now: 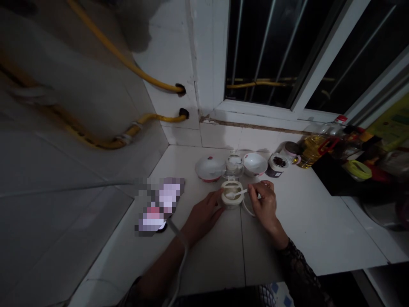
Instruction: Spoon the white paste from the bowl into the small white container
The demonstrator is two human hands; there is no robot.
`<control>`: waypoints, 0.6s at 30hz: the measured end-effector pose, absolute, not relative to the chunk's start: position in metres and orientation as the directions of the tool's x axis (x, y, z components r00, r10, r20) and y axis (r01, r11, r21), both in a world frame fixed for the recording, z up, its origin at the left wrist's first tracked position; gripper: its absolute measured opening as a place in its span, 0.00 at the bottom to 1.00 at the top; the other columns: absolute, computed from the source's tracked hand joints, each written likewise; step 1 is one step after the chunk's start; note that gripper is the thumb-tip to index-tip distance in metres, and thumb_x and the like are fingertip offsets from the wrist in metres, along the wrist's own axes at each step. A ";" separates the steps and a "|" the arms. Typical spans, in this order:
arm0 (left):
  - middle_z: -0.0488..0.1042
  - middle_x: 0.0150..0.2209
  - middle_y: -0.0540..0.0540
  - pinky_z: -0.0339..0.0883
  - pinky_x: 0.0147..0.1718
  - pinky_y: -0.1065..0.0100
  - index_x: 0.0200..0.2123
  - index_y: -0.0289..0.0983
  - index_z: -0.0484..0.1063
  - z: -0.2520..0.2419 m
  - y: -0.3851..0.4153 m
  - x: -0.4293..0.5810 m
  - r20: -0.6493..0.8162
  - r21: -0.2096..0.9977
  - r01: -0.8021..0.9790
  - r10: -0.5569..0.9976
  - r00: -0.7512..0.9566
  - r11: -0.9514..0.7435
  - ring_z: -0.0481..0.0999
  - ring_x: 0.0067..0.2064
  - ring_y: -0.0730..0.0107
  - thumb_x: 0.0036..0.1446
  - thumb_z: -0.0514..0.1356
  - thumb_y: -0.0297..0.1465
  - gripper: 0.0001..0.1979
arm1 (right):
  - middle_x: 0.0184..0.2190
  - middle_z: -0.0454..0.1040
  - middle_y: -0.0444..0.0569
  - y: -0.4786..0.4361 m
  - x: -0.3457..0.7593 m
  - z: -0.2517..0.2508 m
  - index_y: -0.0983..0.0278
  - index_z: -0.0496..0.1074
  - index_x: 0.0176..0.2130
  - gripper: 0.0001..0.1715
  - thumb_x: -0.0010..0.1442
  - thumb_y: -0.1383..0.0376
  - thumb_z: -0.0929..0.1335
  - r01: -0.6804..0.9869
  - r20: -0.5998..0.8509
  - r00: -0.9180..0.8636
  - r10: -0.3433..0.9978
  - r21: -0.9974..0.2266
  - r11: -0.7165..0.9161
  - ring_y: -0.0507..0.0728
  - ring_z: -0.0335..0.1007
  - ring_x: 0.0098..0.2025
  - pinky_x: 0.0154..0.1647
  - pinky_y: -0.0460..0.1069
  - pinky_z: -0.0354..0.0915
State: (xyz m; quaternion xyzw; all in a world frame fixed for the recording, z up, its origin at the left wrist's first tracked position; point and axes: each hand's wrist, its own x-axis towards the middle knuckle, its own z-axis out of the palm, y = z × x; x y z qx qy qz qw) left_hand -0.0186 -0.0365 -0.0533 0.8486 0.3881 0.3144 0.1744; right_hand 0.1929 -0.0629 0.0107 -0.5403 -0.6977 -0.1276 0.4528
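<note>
A small round container (230,201) with a cream rim and a bar across its opening stands on the white counter. My left hand (207,215) grips its left side, fingers closed against the wall. Between the thumb and fingers of my right hand (263,202) is a small white spoon (240,193), its bowl inside the container's opening. Under the right hand lies a pale round rim (247,209), partly hidden, perhaps a lid. Just behind the container are a clear glass jar (234,165), a wide white bowl (209,168) and a smaller white bowl (254,164).
Left of my hands lies a blurred-out phone (162,204) with a pale cable (182,243) crossing my left forearm. Back right stand a dark-labelled jar (277,165), an oil bottle (315,145) and a yellow-green lid (358,169). Yellow pipes (128,64) run along the wall beside a barred window.
</note>
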 end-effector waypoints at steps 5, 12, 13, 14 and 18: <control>0.71 0.49 0.44 0.74 0.40 0.63 0.63 0.43 0.52 -0.052 -0.038 -0.018 0.373 0.540 0.564 0.778 0.505 -0.625 0.78 0.43 0.65 0.64 0.54 0.32 0.25 | 0.21 0.75 0.42 -0.060 0.191 0.004 0.62 0.70 0.25 0.20 0.68 0.62 0.63 0.938 0.694 -0.014 0.720 -0.239 0.249 0.51 0.68 0.25 0.46 0.52 0.55; 0.70 0.50 0.44 0.74 0.40 0.63 0.63 0.43 0.51 -0.054 -0.038 -0.018 0.373 0.536 0.570 0.780 0.503 -0.623 0.78 0.43 0.65 0.64 0.54 0.33 0.25 | 0.20 0.74 0.44 -0.060 0.193 0.006 0.62 0.69 0.23 0.21 0.67 0.62 0.63 0.965 0.664 -0.026 0.747 -0.179 0.193 0.52 0.67 0.24 0.46 0.52 0.54; 0.70 0.50 0.44 0.74 0.40 0.63 0.63 0.43 0.51 -0.054 -0.037 -0.018 0.378 0.533 0.566 0.776 0.505 -0.628 0.78 0.43 0.65 0.64 0.54 0.33 0.25 | 0.20 0.74 0.43 -0.060 0.193 0.007 0.62 0.68 0.22 0.21 0.67 0.62 0.63 0.960 0.670 -0.026 0.742 -0.190 0.205 0.52 0.67 0.24 0.46 0.52 0.54; 0.70 0.51 0.43 0.74 0.40 0.63 0.63 0.43 0.50 -0.054 -0.037 -0.018 0.384 0.531 0.562 0.771 0.508 -0.634 0.78 0.43 0.65 0.64 0.54 0.33 0.26 | 0.19 0.74 0.43 -0.060 0.194 0.008 0.62 0.68 0.22 0.21 0.66 0.62 0.63 0.953 0.678 -0.026 0.735 -0.204 0.222 0.51 0.66 0.23 0.46 0.52 0.54; 0.71 0.49 0.44 0.74 0.39 0.65 0.63 0.44 0.51 -0.053 -0.037 -0.019 0.403 0.521 0.555 0.761 0.508 -0.648 0.78 0.42 0.66 0.64 0.54 0.32 0.26 | 0.18 0.71 0.40 -0.060 0.194 0.012 0.62 0.66 0.22 0.21 0.66 0.63 0.63 0.926 0.719 -0.024 0.694 -0.246 0.286 0.49 0.65 0.22 0.47 0.50 0.55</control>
